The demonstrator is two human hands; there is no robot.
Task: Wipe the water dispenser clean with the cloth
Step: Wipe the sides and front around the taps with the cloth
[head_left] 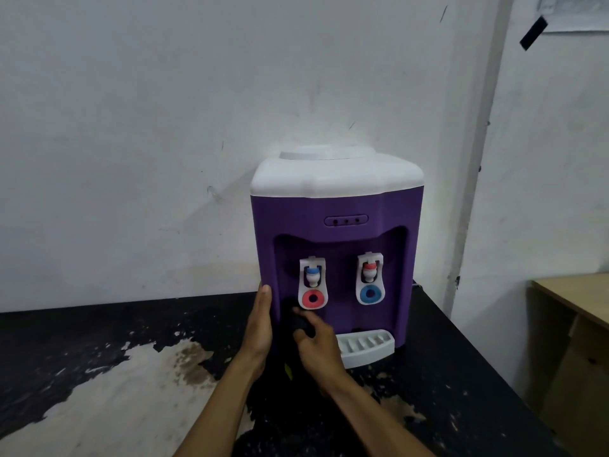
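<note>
Wall (131,127) – white, scuffed, directly behind the water dispenser.

Surface (461,390) – black, with a large pale worn patch to the front left of the dispenser; it carries the dispenser.

Water dispenser (329,206) – purple body with a white top, upright at the back of the surface, close to the wall. The front is recessed around the taps.

Wooden desk (573,291) – pale, to the right of the dispenser and apart from it.

Drip tray (365,346) – white, slotted, jutting out at the foot of the dispenser's front.

Left hand (258,328) – fingers straight, laid flat against the dispenser's front left edge; the grip holds nothing.

Right hand (318,344) – at the lower left of the dispenser's recess, its grip closed around the cloth, fingers curled over it.

Cloth (301,324) – dark, bunched, pressed to the dispenser's front just under the left tap; a fold hangs down between the two hands.

Left tap (313,282) – white, blue cap, red ring.

Right tap (369,278) – white, red cap, blue ring.

Indicator panel (346,221) – small oval above the dispenser's recess.
</note>
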